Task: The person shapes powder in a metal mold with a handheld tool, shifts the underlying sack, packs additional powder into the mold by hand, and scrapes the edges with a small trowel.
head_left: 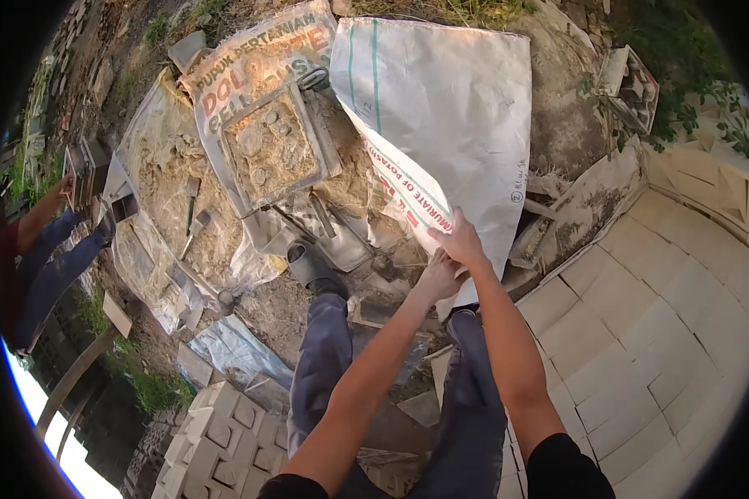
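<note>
A large white woven sack (449, 91) with green stripes lies spread on the ground ahead. Its near left edge is folded over and shows red and green print. My right hand (460, 241) grips this edge, thumb and fingers closed on the sack. Just below and to the left, my left hand (443, 276) is closed close against my right hand; what its fingers hold is hidden. Left of the sack, a square metal frame (320, 137) holds sandy material with round lumps.
Another printed sack (262, 50) lies under the frame. A brush (193, 190) and a hammer-like tool (200, 220) rest at the left. Pale blocks are stacked at lower left (225, 428) and right (641, 308). Another person's arm (42, 212) and legs show at far left.
</note>
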Available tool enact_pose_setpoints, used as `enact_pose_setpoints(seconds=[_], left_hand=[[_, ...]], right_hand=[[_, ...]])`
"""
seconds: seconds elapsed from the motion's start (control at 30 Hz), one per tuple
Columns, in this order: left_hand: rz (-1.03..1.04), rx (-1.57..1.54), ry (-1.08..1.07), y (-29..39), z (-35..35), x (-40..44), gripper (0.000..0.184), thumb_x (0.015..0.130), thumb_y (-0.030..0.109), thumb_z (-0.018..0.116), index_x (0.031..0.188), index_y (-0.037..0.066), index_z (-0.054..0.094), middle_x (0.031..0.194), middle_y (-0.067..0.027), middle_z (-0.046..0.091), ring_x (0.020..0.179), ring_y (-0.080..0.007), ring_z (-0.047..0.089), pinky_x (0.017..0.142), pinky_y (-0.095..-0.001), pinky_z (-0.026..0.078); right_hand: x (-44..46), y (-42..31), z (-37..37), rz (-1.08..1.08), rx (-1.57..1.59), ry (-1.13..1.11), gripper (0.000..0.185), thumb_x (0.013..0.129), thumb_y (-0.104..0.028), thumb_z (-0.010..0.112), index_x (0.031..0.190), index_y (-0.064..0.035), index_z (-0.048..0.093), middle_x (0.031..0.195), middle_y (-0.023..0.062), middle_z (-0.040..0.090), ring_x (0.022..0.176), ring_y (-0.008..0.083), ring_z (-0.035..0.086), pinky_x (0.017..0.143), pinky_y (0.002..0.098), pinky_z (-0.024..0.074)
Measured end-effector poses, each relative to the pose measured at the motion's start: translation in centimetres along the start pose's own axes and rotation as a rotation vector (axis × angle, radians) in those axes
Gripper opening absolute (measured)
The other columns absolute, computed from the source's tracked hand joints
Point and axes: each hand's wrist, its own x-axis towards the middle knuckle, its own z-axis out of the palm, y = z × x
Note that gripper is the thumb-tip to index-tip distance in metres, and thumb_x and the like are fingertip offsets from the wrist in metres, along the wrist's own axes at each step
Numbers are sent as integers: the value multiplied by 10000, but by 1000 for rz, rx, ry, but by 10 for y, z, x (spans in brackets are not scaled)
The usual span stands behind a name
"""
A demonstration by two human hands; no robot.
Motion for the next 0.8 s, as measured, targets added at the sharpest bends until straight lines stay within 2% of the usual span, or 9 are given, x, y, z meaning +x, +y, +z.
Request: enact_pose_setpoints(seconds=[0.07, 0.13, 0.17, 0.23, 0.37, 0.5, 0.6, 0.67, 0.8], left_hand=[[16, 3, 9, 17, -14, 0, 333, 877, 183, 532, 1177, 38, 548, 1313, -204, 443, 1269, -364, 367, 1017, -391, 354], [-363, -582, 124, 7, -28, -9, 290, 909, 221, 486, 1108, 28, 573, 1145, -194, 557, 1134, -343, 497, 939, -386, 404], [-537, -505, 211, -16, -21, -14, 289, 899, 229, 516, 1104, 30, 557, 1020, -190, 593, 981, -325, 564, 852, -393, 433], [-692, -271, 543, -81, -3, -31, 296, 884, 237, 544, 1090, 26, 549, 981, -184, 592, 951, -325, 562, 815, -407, 436], [-754, 221, 684, -185, -1, -26, 359, 836, 266, 609, 1096, 26, 549, 944, -147, 589, 938, -319, 557, 815, -421, 427], [-760, -13, 420, -193, -21, -6, 411, 812, 286, 637, 1115, 26, 537, 971, -190, 555, 973, -338, 533, 839, -419, 413], [-731, 194, 517, -188, -12, -4, 397, 806, 273, 634, 1099, 25, 532, 1047, -229, 499, 984, -363, 514, 854, -411, 408], [-1084, 162, 695, -167, -8, -6, 325, 802, 197, 632, 1072, 40, 543, 1140, -268, 426, 1041, -359, 494, 896, -453, 385], [-1030, -119, 696, -215, 10, -27, 450, 775, 109, 630, 1139, -13, 394, 1068, -248, 430, 943, -418, 516, 831, -460, 440]], right_hand=[[16, 16, -13, 220, -57, 214, 313, 833, -156, 591, 1098, -19, 496, 1053, 261, 592, 1006, 390, 571, 822, 453, 453], [28, 32, -30, 257, -90, 394, 301, 838, -135, 581, 1102, -24, 487, 1019, 243, 601, 958, 390, 583, 775, 449, 460], [37, 41, -33, 254, -95, 389, 301, 838, -135, 581, 1102, -24, 487, 1019, 243, 601, 958, 390, 583, 775, 449, 460], [49, 61, -30, -7, -148, 660, 274, 846, -110, 564, 1092, -17, 486, 969, 227, 612, 932, 391, 583, 761, 448, 451], [47, 57, -10, -84, -64, 499, 235, 855, -72, 540, 1078, -10, 498, 985, 213, 605, 908, 390, 579, 746, 433, 443], [17, 36, 27, -268, -4, 454, 229, 847, -43, 535, 1075, -18, 533, 985, 192, 588, 901, 376, 574, 748, 425, 447], [-10, 24, 69, -375, -8, 328, 407, 757, 49, 557, 1152, -46, 529, 1091, 157, 554, 966, 349, 557, 799, 406, 464], [-23, 11, 99, -413, -5, 154, 587, 705, 80, 553, 1252, -128, 506, 1211, 109, 513, 1107, 288, 505, 883, 384, 475], [-31, 5, 166, -519, -91, -73, 664, 767, -75, 561, 1392, -128, 342, 1404, 177, 345, 1235, 373, 390, 997, 445, 383]])
